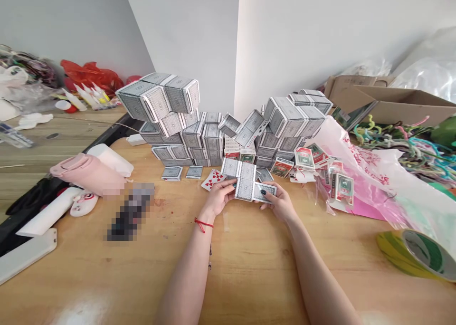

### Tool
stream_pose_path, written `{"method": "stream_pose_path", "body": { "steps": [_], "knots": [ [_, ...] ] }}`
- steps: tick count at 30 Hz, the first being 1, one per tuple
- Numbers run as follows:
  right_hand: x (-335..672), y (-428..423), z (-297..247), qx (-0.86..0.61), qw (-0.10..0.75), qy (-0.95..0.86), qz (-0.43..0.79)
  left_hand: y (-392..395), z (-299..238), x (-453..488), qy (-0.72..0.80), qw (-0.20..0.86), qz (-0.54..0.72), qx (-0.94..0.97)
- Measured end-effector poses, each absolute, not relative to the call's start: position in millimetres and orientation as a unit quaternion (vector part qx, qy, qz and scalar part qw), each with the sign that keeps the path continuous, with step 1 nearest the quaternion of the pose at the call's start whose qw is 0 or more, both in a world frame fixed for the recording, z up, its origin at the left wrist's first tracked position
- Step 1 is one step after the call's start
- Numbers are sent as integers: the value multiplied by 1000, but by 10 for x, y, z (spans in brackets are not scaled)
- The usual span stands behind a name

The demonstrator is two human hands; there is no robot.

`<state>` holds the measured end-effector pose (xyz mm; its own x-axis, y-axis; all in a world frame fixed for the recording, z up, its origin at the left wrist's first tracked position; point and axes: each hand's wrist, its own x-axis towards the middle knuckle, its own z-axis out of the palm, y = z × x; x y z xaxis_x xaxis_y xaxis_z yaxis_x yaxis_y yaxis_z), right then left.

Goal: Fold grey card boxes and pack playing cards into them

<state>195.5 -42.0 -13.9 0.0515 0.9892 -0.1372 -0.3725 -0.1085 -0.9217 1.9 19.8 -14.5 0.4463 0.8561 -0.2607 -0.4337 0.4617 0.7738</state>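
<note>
My left hand and my right hand both grip a small structure of grey-backed playing cards just above the wooden table. Each hand pinches one side of it. A face-up red card lies just left of my left hand. Behind it stands a large stack of cubes built from the same cards, with a second heap on the right. Several card boxes lie near the right heap.
A pink plastic bag and coloured pipe cleaners lie to the right, below a cardboard box. A tape roll sits at the right edge. A pink case and white pieces lie at left.
</note>
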Motion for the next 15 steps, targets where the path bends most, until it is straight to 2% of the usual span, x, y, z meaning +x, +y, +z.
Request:
{"method": "stream_pose_path", "body": {
  "steps": [15],
  "knots": [
    [2008, -434, -134, -452, 533, -388, 601, 192, -87, -101, 331, 802, 328, 375]
  ]
}}
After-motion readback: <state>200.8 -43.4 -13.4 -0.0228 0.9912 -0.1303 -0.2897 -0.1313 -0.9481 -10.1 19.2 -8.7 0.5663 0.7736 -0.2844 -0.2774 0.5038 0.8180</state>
